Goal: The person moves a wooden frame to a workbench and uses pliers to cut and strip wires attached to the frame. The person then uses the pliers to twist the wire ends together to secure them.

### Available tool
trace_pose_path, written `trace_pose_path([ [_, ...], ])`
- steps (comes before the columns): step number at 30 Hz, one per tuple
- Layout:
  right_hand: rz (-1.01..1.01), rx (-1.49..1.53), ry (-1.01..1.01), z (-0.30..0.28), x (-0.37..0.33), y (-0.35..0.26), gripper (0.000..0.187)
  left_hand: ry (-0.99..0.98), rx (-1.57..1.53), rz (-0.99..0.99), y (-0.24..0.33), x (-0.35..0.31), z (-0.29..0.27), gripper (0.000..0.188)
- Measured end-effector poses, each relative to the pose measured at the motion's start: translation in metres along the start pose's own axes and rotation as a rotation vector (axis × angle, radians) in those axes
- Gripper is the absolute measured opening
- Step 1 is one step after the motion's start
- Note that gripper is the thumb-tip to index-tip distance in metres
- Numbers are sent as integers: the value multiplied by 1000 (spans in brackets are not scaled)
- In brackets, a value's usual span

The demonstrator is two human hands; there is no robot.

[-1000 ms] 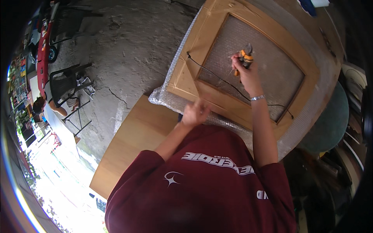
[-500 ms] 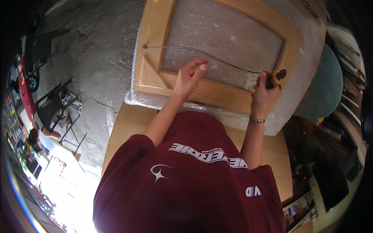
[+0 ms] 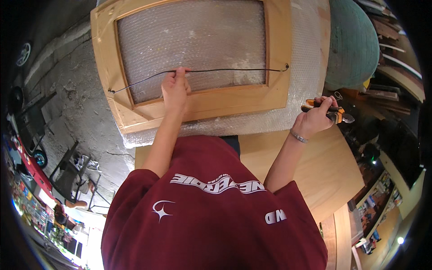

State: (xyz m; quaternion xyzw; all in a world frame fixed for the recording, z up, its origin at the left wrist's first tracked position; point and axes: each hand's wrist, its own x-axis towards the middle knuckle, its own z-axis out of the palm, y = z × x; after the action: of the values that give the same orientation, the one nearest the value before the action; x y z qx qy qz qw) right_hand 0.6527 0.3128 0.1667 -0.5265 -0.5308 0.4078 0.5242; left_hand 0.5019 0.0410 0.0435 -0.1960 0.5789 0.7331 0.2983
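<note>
A wooden frame (image 3: 204, 106) lies on bubble wrap (image 3: 234, 126) in front of me. A dark cord (image 3: 225, 69) stretches across it, fixed at a point on each of its two sides. With my left hand (image 3: 174, 92) I pinch this cord left of its middle, and it bends slightly there. My right hand (image 3: 315, 118) is off the frame's right side, closed round cutting pliers (image 3: 338, 115) with black and orange handles, their jaws pointing right. A thin curled wire (image 3: 338, 95) shows just beyond the right fingers; whether they hold it I cannot tell.
Below the bubble wrap is a light wooden tabletop (image 3: 315, 162). A large round greenish object (image 3: 353, 45) stands to the right, beside stacked boards (image 3: 389, 96). Shelves with small items (image 3: 378, 207) are at the lower right. Black chairs (image 3: 67, 173) stand on the concrete floor (image 3: 72, 103) at left.
The view has shifted, with the frame now further left. My left hand has gone from open to pinching the cord. My right hand has moved off the frame, still with the pliers.
</note>
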Motion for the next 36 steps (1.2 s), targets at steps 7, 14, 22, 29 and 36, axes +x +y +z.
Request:
trace_pose_path([
  [7, 91, 58, 83, -27, 34, 17, 2, 165, 48, 99, -7, 15, 17, 27],
  [14, 259, 99, -178, -49, 73, 55, 7, 222, 474, 55, 5, 9, 27, 38],
  [22, 306, -243, -1189, -49, 56, 53, 30, -102, 1213, 452, 52, -97, 183, 47],
  [29, 110, -629, -1070, -73, 66, 82, 37, -182, 1503, 668, 6, -15, 246, 31],
  [36, 123, -782, -1083, -99, 93, 94, 32, -62, 1487, 539, -35, 9, 250, 27],
])
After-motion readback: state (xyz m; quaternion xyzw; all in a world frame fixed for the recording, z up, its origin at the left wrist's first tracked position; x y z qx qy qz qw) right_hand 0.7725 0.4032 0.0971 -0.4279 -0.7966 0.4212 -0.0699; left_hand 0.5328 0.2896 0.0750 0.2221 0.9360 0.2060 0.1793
